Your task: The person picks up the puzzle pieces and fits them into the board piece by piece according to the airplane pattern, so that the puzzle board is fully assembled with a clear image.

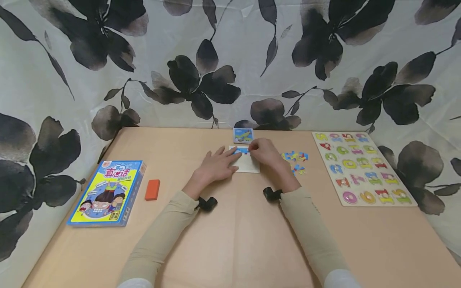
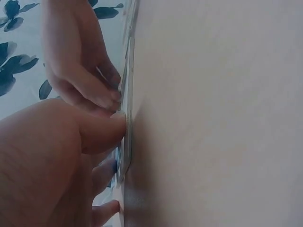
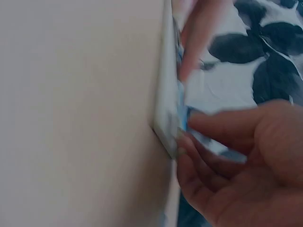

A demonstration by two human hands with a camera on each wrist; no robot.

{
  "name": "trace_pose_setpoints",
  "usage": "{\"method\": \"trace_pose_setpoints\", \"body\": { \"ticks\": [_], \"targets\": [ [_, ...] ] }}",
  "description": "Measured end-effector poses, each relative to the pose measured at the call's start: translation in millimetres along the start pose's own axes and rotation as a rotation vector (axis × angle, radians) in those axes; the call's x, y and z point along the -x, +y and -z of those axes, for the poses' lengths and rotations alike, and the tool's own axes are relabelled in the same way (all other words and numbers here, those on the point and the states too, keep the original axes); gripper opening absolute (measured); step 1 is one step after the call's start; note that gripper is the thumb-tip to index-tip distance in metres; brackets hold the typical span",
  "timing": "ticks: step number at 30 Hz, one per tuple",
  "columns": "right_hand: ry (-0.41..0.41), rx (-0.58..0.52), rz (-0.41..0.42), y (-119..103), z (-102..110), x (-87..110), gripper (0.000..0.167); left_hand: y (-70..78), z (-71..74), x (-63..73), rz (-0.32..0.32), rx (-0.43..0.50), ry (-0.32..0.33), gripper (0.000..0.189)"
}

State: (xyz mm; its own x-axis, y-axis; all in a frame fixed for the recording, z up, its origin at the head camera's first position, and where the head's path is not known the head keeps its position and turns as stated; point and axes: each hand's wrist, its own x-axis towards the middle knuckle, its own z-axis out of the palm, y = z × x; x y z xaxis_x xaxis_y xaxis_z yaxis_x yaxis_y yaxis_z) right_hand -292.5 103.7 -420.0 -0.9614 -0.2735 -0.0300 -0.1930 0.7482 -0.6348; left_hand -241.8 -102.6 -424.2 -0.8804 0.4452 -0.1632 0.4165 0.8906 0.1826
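"Where was the puzzle?"

"The flat, white, square puzzle board (image 1: 248, 167) lay near the middle of the frame, on the smooth tan table (image 1: 234, 248). A bright blue puzzle patch (image 1: 242, 151) showed near its top."

"What did the left hand (image 1: 217, 165) do?"

"It rested on the board's left side with its fingers spread out. It wasn't clenched and didn't grab anything. In the left wrist view, its thumb touched the board's edge."

"And the right hand (image 1: 267, 152)?"

"Its fingers were bent, with the tips at the board's upper right corner, by the blue patch. I couldn't tell if they pinched a little piece."

"What was close by?"

"A small blue picture card with a yellow-green shape (image 1: 243, 136) was just above the board. Small blue, yellow and red loose puzzle pieces (image 1: 295, 157) lay in a heap right of the right hand."

"Anything else?"

"A blue and yellow cartoon box (image 1: 104, 196) lay at the left of the frame, with an orange-red block (image 1: 152, 189) just beside it. A big white sheet of colourful shapes (image 1: 363, 170) lay at the right."
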Motion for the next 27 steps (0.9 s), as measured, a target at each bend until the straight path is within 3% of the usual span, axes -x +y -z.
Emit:
{"method": "trace_pose_setpoints", "body": {
  "ticks": [4,10,19,27],
  "targets": [
    [-0.048,0.004,0.07,9.7,21.6,8.0,0.02,0.6,-0.7,-2.2,0.0,0.003,0.005,0.058],
    [0.003,-0.001,0.058,39.2,53.4,23.5,0.025,1.9,-2.4,-4.0,-0.003,0.009,0.01,0.058],
    [0.064,0.001,-0.062,85.9,88.8,44.7,0.03,2.1,-3.5,-2.4,-0.013,0.014,0.013,0.058],
    [-0.023,0.077,-0.206,102.0,103.4,55.6,0.038,-2.8,-5.6,-0.8,-0.003,0.021,0.001,0.061]
  ]
}}
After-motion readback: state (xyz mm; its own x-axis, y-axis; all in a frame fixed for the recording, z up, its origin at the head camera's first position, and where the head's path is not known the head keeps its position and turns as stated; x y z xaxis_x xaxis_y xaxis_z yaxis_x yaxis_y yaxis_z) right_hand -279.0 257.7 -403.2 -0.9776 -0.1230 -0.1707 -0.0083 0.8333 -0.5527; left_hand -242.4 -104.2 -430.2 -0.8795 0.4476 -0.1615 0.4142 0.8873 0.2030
